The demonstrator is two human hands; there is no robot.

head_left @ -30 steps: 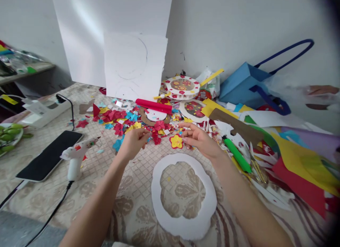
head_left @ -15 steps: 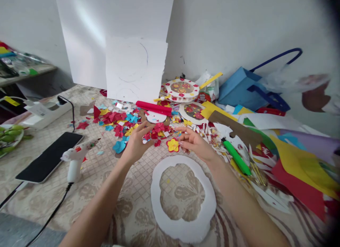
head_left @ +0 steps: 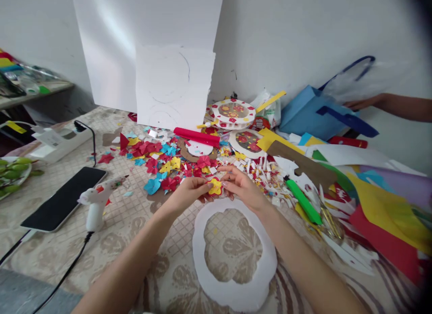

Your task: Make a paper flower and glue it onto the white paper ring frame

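Note:
A small paper flower (head_left: 215,186), yellow on a red-edged layer, is pinched between both hands. My left hand (head_left: 191,192) grips its left side with thumb and fingers. On its right side, the thumb and fingers of my right hand (head_left: 242,188) close on it. Nearer to me lies a white scalloped ring (head_left: 200,260) with an open middle, flat on the patterned tablecloth (head_left: 175,269). Just beyond my hands spreads a heap of red, yellow and blue paper flowers (head_left: 151,148) and scraps.
At left are a glue gun (head_left: 96,206), a phone (head_left: 64,199) and a power strip (head_left: 65,145). Decorated round fans (head_left: 232,113) stand behind. Scissors (head_left: 330,221), a green cutter (head_left: 303,201) and coloured sheets (head_left: 384,242) lie right. Another person's hand (head_left: 364,102) reaches to a blue bag (head_left: 303,111).
My left hand has moved right and taken hold of the flower, which has shifted slightly left. My right hand has closed on it too. Another person's arm has come to the blue bag.

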